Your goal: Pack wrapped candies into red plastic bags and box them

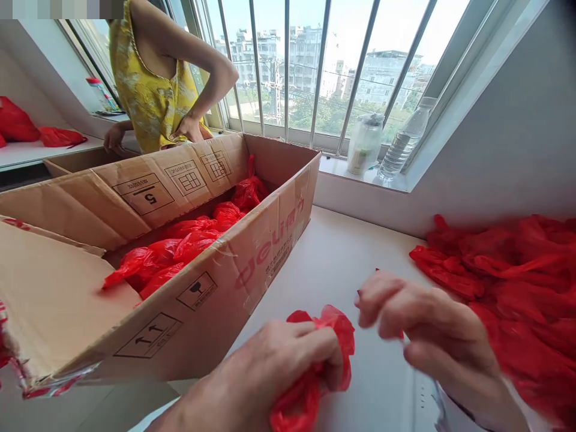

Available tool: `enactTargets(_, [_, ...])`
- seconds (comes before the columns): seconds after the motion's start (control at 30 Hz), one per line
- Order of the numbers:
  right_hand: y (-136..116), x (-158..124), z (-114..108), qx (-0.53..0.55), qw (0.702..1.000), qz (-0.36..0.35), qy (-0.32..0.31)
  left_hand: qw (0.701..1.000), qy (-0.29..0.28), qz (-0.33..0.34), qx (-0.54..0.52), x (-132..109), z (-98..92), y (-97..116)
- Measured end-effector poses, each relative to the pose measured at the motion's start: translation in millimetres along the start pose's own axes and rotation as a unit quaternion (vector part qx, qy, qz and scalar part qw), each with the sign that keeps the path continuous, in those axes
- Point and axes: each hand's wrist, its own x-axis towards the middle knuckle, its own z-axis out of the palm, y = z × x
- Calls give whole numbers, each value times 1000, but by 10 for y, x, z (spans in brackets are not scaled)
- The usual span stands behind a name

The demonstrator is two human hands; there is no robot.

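Observation:
My left hand is closed round a scrunched red plastic bag low in the middle of the view, just above the white table. My right hand is beside it to the right, fingers curled in a pinch; a sliver of red shows under them, but what they hold is unclear. To the left stands an open cardboard box holding several tied red bags. A heap of loose red bags lies at my right.
A person in a yellow patterned top stands behind the box by the barred window. A lidded jar and a clear plastic bottle sit on the sill. More red bags lie on a far-left surface.

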Motion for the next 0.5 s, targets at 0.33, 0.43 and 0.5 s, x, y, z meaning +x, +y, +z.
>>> enactTargets(0.33, [625, 122, 323, 225, 940, 202, -157, 789, 356, 143, 479, -15, 192, -179])
enactTargets(0.43, [558, 144, 338, 110, 969, 186, -120, 790, 344, 122, 492, -67, 174, -238])
enactTargets(0.5, [528, 157, 308, -7, 982, 159, -96, 801, 326, 117, 489, -97, 162, -316])
